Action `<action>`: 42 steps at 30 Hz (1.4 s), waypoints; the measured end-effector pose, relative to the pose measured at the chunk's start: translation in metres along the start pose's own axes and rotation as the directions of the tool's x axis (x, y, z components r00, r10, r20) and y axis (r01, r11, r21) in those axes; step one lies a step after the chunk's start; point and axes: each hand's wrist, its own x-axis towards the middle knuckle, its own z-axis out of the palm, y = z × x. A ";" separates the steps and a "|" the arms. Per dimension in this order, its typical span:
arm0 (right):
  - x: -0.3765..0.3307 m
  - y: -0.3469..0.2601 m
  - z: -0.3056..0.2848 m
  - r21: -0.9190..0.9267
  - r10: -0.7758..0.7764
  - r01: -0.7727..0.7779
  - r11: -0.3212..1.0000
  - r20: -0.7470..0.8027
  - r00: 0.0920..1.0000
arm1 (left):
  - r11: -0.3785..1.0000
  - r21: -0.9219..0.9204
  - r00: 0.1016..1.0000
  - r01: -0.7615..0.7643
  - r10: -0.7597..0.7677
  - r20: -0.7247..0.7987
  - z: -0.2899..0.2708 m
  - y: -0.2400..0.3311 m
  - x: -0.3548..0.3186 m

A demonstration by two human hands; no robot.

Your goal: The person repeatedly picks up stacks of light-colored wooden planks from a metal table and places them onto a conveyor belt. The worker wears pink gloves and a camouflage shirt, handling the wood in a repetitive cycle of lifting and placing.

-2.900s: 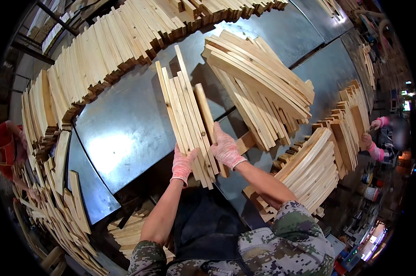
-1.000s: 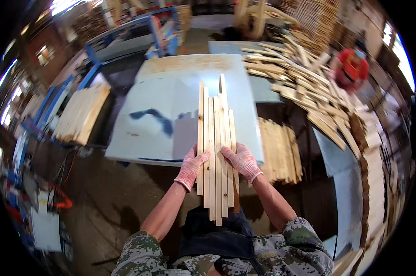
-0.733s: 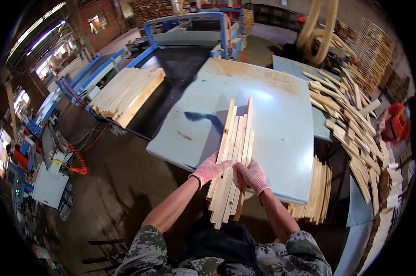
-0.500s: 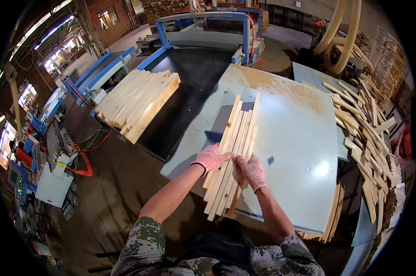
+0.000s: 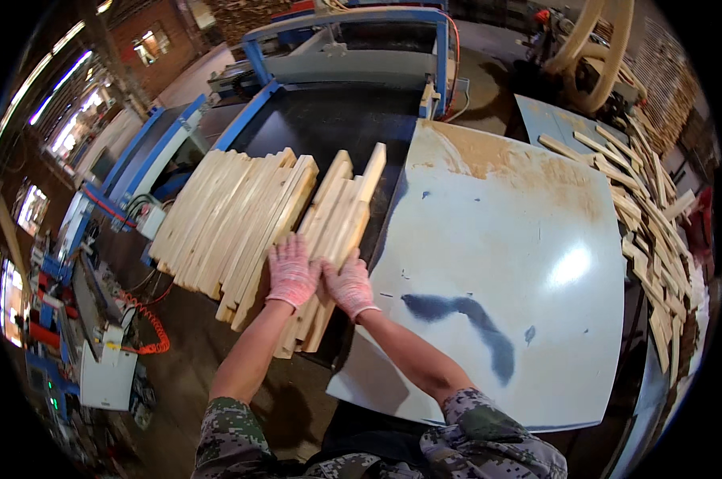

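Pale wood in long, narrow strips makes up the bundle at which both hands are placed. Location: over the black bed of a machine, alongside the right-hand side of a wider stack of like strips. A narrow dark gap parts bundle and stack toward their far ends; nearer the person, the left hand covers it. The strip ends are uneven. From where I stand, I cannot tell whether the bundle's full length bears on the bed.

Left hand, in a pink-and-white knitted glove: laid at the bundle's left side, fingers extended and slightly parted, pointing away from the person. Right hand, gloved alike: set against the bundle's right side. Its fingers are partly hidden; whether they grip cannot be told. The two hands nearly meet over the strips.

Right of the bed is a pale grey tabletop, with brown dusty marking at its far edge and a dark curved stain nearer the person. Beyond its right side, loose strips lie heaped at odd angles. A blue frame spans the bed's far part.
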 end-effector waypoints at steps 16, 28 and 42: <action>-0.043 -0.036 0.070 0.078 -0.086 0.095 0.992 -0.110 0.990 | 0.837 -0.486 0.957 -0.253 0.143 -0.252 -0.009 -0.062 0.032; -0.403 0.125 -0.056 0.686 0.166 -0.206 0.698 0.125 0.978 | -0.199 -0.966 0.357 0.166 0.925 -0.129 -0.034 0.179 -0.218; -0.843 0.406 0.022 0.898 0.933 -0.261 0.354 -0.321 0.161 | 0.432 -0.892 -0.532 -0.129 0.729 0.430 0.045 0.426 -0.616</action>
